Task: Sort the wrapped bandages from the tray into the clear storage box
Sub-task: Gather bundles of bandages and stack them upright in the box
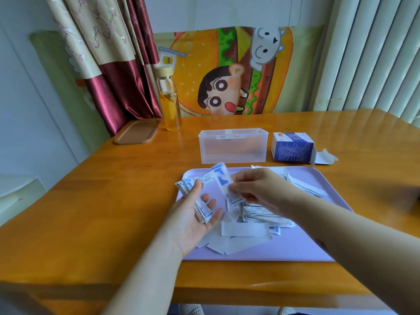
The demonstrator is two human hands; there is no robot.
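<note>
A lilac tray lies on the wooden table, strewn with several white and blue wrapped bandages. My left hand is palm up over the tray's left side, its thumb pressing a stack of wrapped bandages against the palm. My right hand pinches one wrapped bandage between thumb and fingers just right of that stack. The clear storage box stands behind the tray, its top open, with nothing visible inside.
A blue and white carton with its flap open sits right of the clear box. A glass bottle of yellow liquid and a brown lid-like tray stand at the back left. The table's front edge is near my arms.
</note>
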